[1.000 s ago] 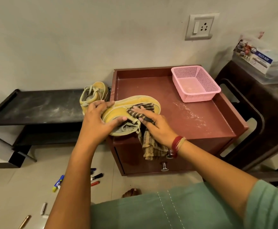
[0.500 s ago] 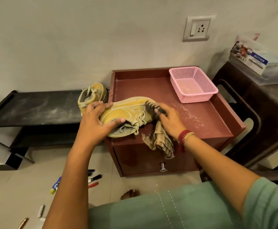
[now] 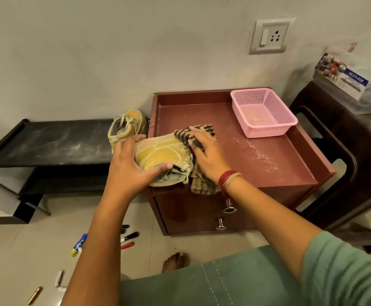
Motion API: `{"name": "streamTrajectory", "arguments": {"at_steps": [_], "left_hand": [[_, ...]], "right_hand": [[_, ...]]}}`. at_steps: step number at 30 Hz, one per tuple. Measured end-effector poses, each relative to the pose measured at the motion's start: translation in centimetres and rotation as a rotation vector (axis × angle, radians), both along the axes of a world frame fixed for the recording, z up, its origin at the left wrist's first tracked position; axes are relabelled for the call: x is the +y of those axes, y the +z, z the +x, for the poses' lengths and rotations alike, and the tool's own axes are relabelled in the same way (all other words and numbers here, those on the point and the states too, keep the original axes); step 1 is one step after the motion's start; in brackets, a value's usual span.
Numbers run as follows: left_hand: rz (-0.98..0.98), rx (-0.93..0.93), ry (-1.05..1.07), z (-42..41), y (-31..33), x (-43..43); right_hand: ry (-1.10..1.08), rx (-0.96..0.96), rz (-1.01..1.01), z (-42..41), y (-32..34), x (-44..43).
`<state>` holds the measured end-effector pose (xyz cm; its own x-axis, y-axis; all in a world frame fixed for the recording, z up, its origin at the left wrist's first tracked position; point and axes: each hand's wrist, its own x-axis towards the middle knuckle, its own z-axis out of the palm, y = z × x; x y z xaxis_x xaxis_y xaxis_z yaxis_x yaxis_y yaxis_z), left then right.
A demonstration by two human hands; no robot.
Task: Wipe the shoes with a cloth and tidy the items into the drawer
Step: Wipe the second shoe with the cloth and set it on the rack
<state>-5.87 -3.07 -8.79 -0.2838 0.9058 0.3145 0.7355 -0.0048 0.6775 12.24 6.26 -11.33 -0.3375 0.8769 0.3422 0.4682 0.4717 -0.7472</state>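
Observation:
A dusty yellow shoe (image 3: 162,154) lies on its side at the front left corner of the maroon cabinet top (image 3: 257,155). My left hand (image 3: 129,168) grips its heel end, thumb on the near side and fingers over the far side. My right hand (image 3: 204,153) presses a brown checked cloth (image 3: 202,131) onto the toe end. A fold of the cloth is caught between thumb and fingers, and the rest hangs over the cabinet's front edge. The second yellow shoe (image 3: 127,127) stands on the black low shelf (image 3: 47,142), just left of the cabinet.
A pink mesh basket (image 3: 263,112) sits at the cabinet's back right. The drawer fronts (image 3: 191,215) below are closed, each with a metal knob. Several markers (image 3: 129,237) and pens lie on the floor at left. A dark stool with a plastic box (image 3: 352,85) stands at right.
My right hand slid the cloth along the shoe from its middle to the toe end. My left hand kept its hold on the heel.

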Motion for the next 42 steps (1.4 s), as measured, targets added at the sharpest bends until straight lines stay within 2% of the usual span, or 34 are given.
{"name": "streamTrajectory", "arguments": {"at_steps": [4, 8, 12, 16, 19, 20, 23, 28, 30, 33, 35, 36, 38, 39, 42], "left_hand": [[-0.008, 0.022, -0.006, 0.0, 0.1, 0.0], [-0.02, 0.005, 0.008, 0.1, 0.2, 0.0], [-0.01, 0.016, 0.0, 0.0, 0.3, -0.1], [-0.022, 0.01, 0.007, 0.1, 0.4, -0.1], [-0.017, 0.016, -0.002, 0.0, 0.4, -0.1], [-0.02, 0.014, -0.001, 0.0, 0.4, -0.2], [-0.026, 0.008, 0.0, 0.1, 0.5, -0.1], [-0.034, -0.012, 0.015, 0.0, 0.5, 0.2], [-0.036, -0.015, 0.017, 0.0, 0.5, 0.2], [-0.042, -0.018, 0.019, 0.1, 0.5, 0.2], [-0.045, -0.021, 0.022, 0.0, 0.4, 0.3], [-0.05, -0.027, 0.024, -0.1, 0.4, 0.3], [-0.062, -0.035, 0.018, -0.3, 0.5, 0.4], [-0.069, -0.032, 0.012, -0.4, 0.5, 0.4], [-0.059, -0.027, 0.01, -0.2, 0.5, 0.4]], "right_hand": [[0.231, -0.039, 0.03, -0.7, 0.5, -1.6], [0.061, 0.022, 0.022, -0.2, 0.9, -0.9], [0.221, -0.043, 0.029, -0.8, 0.9, -2.4], [0.064, -0.004, -0.014, -0.3, 0.6, -1.9], [0.209, -0.074, 0.003, -0.5, 0.3, -2.5], [0.189, -0.063, -0.003, -0.4, 0.2, -2.2], [-0.068, 0.012, -0.074, 0.7, -0.1, -0.8], [0.058, -0.188, 0.089, 0.9, -0.6, -1.2], [-0.07, -0.149, 0.005, 1.8, -0.8, 0.3], [-0.202, 0.071, -0.159, 2.9, -0.8, 1.5], [-0.079, 0.238, -0.156, 2.1, -0.7, -0.2], [0.043, 0.261, -0.144, 1.3, -0.8, -1.6], [0.274, 0.149, -0.072, 0.5, -1.5, -3.8], [0.313, 0.056, -0.022, 0.8, -1.9, -3.7], [0.194, -0.214, 0.077, 3.4, -2.3, -1.1]]}}
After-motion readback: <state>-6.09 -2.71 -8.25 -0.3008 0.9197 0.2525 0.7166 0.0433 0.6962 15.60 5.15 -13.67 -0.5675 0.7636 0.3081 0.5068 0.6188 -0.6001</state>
